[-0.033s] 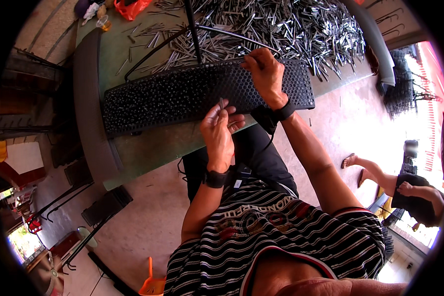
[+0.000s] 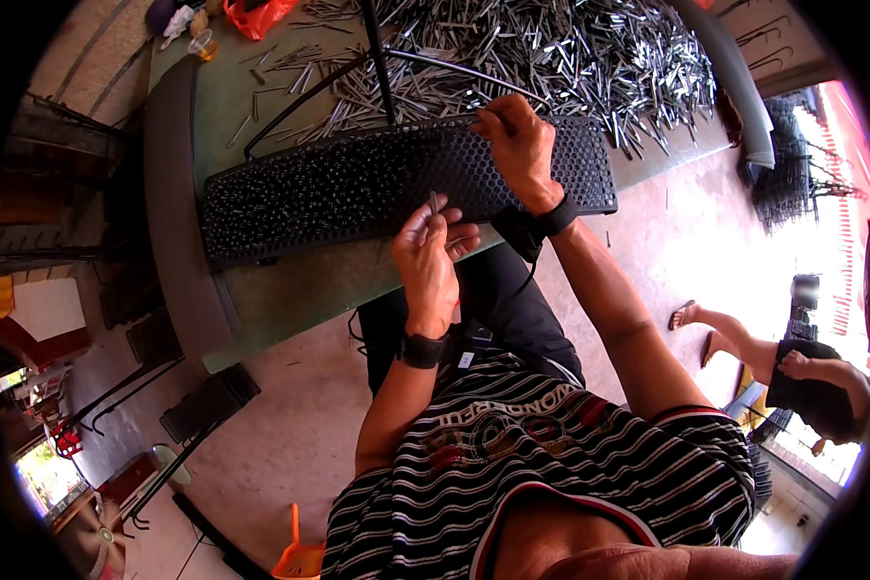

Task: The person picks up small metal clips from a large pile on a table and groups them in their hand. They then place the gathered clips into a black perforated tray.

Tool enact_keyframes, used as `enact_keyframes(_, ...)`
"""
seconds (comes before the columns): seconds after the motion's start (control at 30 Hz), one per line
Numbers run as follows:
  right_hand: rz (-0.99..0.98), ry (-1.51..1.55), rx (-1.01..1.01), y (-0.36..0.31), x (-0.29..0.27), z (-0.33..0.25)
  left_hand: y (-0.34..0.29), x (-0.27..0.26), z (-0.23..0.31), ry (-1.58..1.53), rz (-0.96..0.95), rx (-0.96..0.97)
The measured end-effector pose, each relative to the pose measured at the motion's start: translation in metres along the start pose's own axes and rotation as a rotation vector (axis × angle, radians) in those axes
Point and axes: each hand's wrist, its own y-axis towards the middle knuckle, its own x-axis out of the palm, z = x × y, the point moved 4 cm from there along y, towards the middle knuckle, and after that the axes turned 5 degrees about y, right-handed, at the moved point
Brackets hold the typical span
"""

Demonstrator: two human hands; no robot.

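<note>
A long black perforated panel (image 2: 319,198) lies across the near side of the table. Bright metal tips dot its left part; toward the right its honeycomb holes show dark. Just before the panel's near edge, my left hand (image 2: 427,256) is closed, palm turned up, with a thin grey metal strip (image 2: 433,202) sticking up between thumb and fingers. Over the right part of the panel is my right hand (image 2: 522,150), its thumb and fingers pinched together near the far edge. Whatever sits in that pinch is too small to make out.
A big heap of loose thin metal strips (image 2: 551,58) covers the table's far side. Black metal rods (image 2: 387,87) stand beyond the panel. Grey curved edges (image 2: 174,193) bound the table (image 2: 290,324). Another person (image 2: 812,377) is at the right; an orange dustpan (image 2: 300,556) lies below.
</note>
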Motion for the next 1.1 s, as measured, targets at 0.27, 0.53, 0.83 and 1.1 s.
enact_keyframes(0.27, -0.227, -0.452, -0.294, 0.003, 0.010, -0.002, 0.001, 0.000, 0.002, -0.009, 0.003, -0.005)
enact_keyframes(0.53, -0.723, -0.026, 0.007, -0.028, 0.013, -0.033, 0.006, 0.008, -0.001, -0.010, -0.153, 0.021)
enact_keyframes(0.83, 0.015, -0.002, 0.062, 0.009, -0.021, -0.013, 0.002, 0.013, 0.001, 0.125, -0.149, -0.071)
enact_keyframes(1.1, 0.011, -0.037, 0.059, 0.011, -0.006, 0.010, 0.001, 0.009, 0.004, 0.149, -0.131, -0.067)
